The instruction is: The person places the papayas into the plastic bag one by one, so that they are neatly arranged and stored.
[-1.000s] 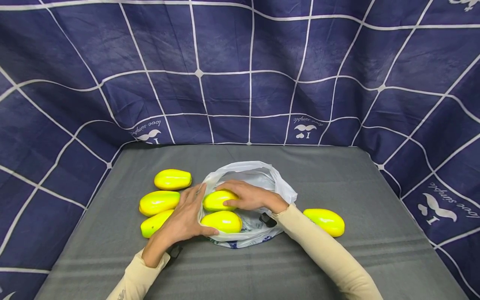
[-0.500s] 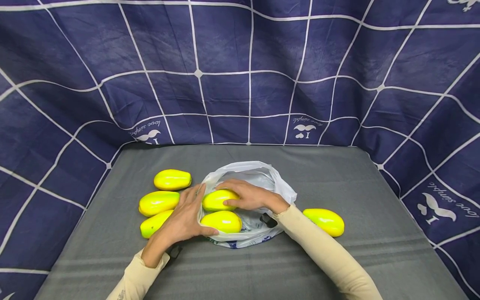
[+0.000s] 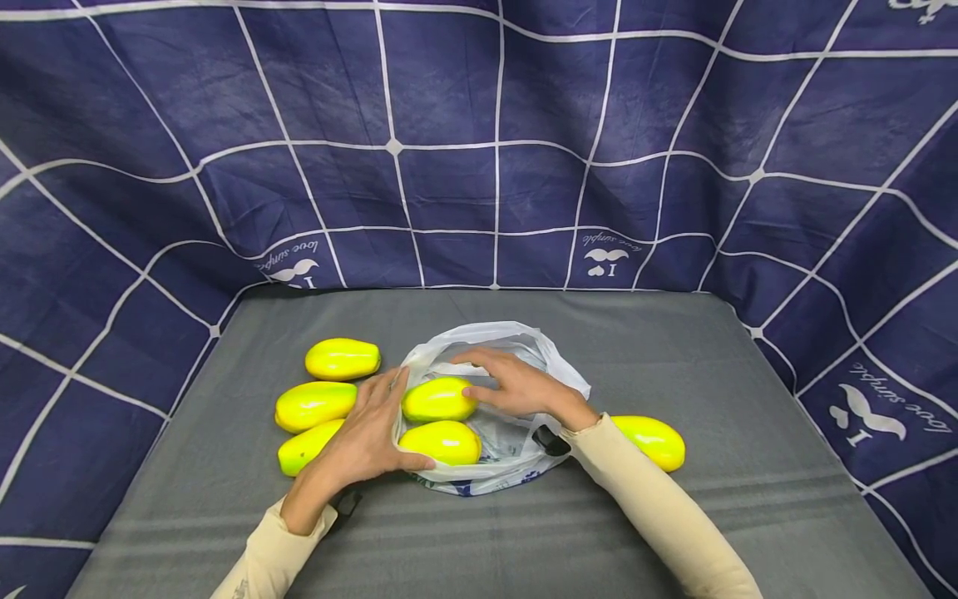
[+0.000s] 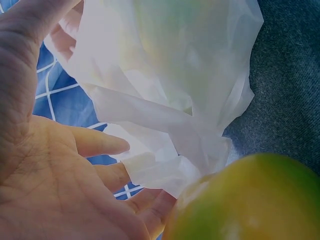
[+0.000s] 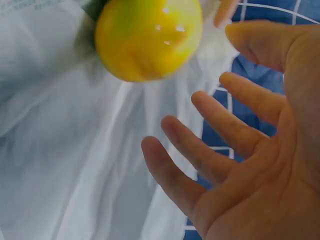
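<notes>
From my end, the head camera shows a white plastic bag [image 3: 490, 334] lying with its mouth wide on a grey cloth-covered worktop [image 3: 479, 541], with two yellow-green papayas side by side inside it, against its left part: the farther papaya [image 3: 439, 399] and the nearer papaya [image 3: 440, 443]. I have both hands in sight. The left hand [image 3: 367, 437] lies along the bag's left edge, fingers extended and thumb reaching over the rim near the front; on the left wrist view its fingers touch the thin plastic without clenching. The right hand [image 3: 516, 385] is over the bag's mouth, holding nothing: my right wrist view shows its fingers spread and a gap between them and the fruit. Outside the bag, three more papayas lie on the left, the far one [image 3: 343, 359] somewhat separate, the middle one [image 3: 315, 406] and the near one [image 3: 308, 449] close together, the last partly hidden by the left hand. A single papaya [image 3: 654, 442] lies to the right of the bag, partly behind the cream right sleeve [image 3: 659, 507]. Behind the worktop I see a navy curtain [image 3: 441, 191] with a white grid.
</notes>
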Motion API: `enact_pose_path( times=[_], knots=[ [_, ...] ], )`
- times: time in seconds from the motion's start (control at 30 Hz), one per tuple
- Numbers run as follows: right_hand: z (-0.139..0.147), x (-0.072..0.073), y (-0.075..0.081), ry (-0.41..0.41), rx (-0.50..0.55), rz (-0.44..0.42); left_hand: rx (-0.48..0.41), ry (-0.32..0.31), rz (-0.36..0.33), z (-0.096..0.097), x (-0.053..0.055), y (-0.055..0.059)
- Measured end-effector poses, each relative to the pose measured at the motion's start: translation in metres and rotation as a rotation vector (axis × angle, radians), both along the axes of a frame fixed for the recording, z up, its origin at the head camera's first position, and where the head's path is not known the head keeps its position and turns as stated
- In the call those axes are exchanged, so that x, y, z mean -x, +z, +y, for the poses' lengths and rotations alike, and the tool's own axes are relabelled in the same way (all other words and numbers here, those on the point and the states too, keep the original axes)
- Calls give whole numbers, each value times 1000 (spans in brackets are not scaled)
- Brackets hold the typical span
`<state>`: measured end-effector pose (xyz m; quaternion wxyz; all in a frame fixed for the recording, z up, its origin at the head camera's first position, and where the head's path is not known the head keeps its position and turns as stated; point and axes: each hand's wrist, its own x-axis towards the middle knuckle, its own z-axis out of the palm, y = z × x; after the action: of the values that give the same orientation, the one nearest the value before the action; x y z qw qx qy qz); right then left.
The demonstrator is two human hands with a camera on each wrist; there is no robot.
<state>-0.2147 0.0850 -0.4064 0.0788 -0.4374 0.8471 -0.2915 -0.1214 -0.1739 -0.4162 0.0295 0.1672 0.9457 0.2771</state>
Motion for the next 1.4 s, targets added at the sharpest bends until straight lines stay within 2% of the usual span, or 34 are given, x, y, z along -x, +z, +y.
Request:
enact_pose_path(
  times=[0.2, 0.33, 0.5, 0.77, 0.93, 1.17, 1.4],
  knots=[
    [19, -5, 10, -115, 86, 37, -2, 0, 15, 0, 0, -1],
    [36, -9, 14, -154, 130, 40, 1, 0, 10, 0, 1, -1],
    [59, -16, 15, -164, 133, 50, 1, 3, 10, -1, 1, -3],
    [102, -29, 20, -128, 89, 84, -8, 1, -4, 0, 1, -5],
    [131, -38, 20, -145, 80, 86, -6, 6, 4, -1, 0, -6],
    [169, -49, 14, -222, 88, 61, -1, 4, -4, 0, 1, -5],
    [192, -59, 11, -239, 121, 1, 1, 4, -6, 0, 2, -4]
  ],
)
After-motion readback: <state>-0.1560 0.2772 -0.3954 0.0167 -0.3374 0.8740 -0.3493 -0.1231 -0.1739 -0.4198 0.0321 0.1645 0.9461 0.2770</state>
